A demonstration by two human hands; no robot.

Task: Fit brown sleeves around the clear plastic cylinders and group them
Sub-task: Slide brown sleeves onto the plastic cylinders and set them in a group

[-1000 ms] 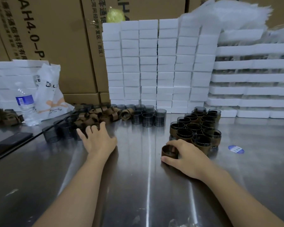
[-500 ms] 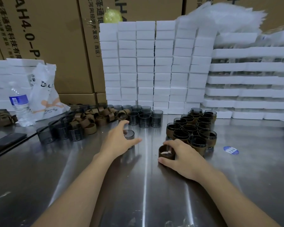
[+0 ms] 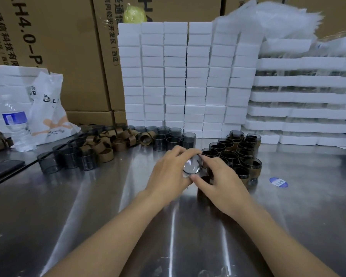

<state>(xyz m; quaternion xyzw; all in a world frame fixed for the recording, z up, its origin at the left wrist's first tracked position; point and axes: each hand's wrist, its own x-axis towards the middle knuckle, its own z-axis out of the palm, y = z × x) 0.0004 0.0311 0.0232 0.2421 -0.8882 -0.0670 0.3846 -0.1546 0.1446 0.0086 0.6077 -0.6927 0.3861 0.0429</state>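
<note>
My left hand point(image 3: 169, 172) holds a clear plastic cylinder point(image 3: 192, 165) tipped on its side above the steel table, its open end facing me. My right hand point(image 3: 218, 181) meets it from the right, fingertips on the cylinder's rim; the brown sleeve point(image 3: 205, 179) shows as a dark band just under that hand, mostly hidden. A cluster of sleeved cylinders point(image 3: 238, 154) stands right behind my right hand. Bare smoky cylinders point(image 3: 173, 138) stand in rows at the back centre. Loose brown sleeves point(image 3: 116, 139) lie heaped to the left, with more bare cylinders point(image 3: 68, 158) in front of them.
Stacks of white foam blocks point(image 3: 186, 76) and foam trays point(image 3: 300, 96) wall off the back. A water bottle point(image 3: 16, 124) and white plastic bag point(image 3: 48, 110) sit at left, a dark phone point(image 3: 4, 167) near the left edge. A blue sticker point(image 3: 278, 182) lies right.
My left hand picked a bare cylinder from the left and carried it right to meet my right hand, which lifted from the table with the brown sleeve.
</note>
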